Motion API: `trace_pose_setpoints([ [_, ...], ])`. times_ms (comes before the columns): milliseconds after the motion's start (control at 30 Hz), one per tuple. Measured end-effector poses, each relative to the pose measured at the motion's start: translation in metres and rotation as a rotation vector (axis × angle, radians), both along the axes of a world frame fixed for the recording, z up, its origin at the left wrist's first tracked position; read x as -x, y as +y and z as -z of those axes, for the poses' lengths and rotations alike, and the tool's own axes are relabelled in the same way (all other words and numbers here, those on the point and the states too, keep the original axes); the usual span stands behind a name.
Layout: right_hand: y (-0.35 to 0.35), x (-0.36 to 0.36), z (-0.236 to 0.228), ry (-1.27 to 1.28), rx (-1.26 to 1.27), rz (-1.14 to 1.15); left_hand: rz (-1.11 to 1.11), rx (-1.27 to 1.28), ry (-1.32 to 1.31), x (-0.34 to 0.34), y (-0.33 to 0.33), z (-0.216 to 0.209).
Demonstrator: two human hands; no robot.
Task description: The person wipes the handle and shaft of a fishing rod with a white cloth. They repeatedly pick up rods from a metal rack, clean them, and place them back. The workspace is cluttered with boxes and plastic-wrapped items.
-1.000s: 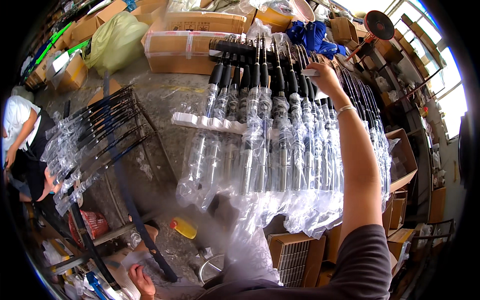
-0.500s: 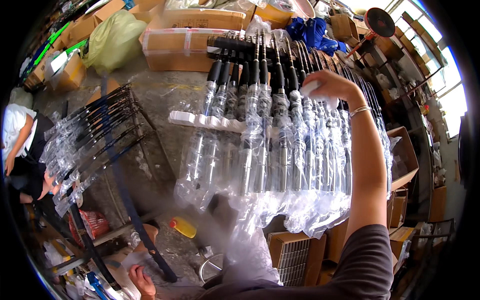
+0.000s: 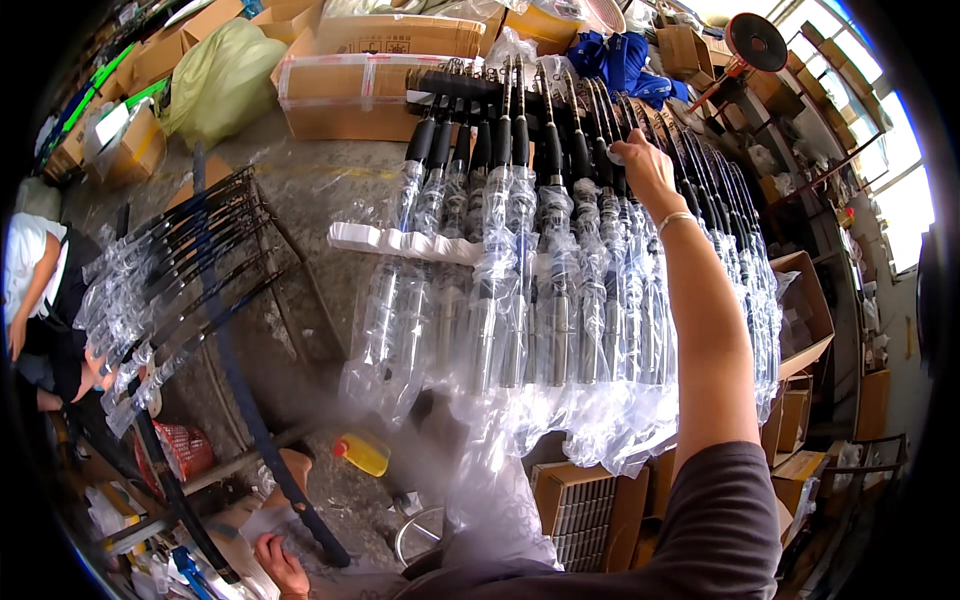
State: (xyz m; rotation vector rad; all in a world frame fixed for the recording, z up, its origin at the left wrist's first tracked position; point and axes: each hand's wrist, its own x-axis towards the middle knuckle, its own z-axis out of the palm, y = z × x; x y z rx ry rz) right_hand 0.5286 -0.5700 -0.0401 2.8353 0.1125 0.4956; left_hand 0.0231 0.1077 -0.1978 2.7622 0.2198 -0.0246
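Observation:
A row of fishing rods (image 3: 553, 150) leans side by side on a rack, with black grips and clear plastic sleeves (image 3: 500, 300) over their lower ends. My right hand (image 3: 645, 165) reaches across the row and is closed on a white wad (image 3: 615, 156), perhaps cloth or tissue. That wad touches a rod just above its black grip; most of it is hidden by my fingers. Low on the left, my left hand (image 3: 282, 567) rests beside a pale surface, fingers loosely bent, nothing visible in them. A notched white foam strip (image 3: 400, 242) supports the left rods.
Another rack with wrapped rods (image 3: 190, 250) stands left, near a seated person (image 3: 35, 260). Long cardboard boxes (image 3: 370, 95) lie behind the row. A yellow bottle (image 3: 362, 454) is on the floor. An open box (image 3: 805, 310) and shelving stand right.
My right hand has moved a little left and down along the rods, with the white wad now mostly covered. My left hand stays nearly in place.

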Motion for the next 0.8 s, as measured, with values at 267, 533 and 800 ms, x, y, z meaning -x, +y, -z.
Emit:
trace_pose_setpoints([
  [267,0.039,0.073,-0.058,0.442,-0.327,-0.097,-0.06,0.042,-0.01,0.009,0.001,0.008],
  [533,-0.042,0.111,-0.086,0.13,-1.002,-0.092,-0.04,0.039,-0.021,0.005,0.011,0.013],
  [800,0.021,0.155,-0.077,-0.087,-1.469,-0.026,-0.071,0.067,-0.082,0.012,0.005,0.016],
])
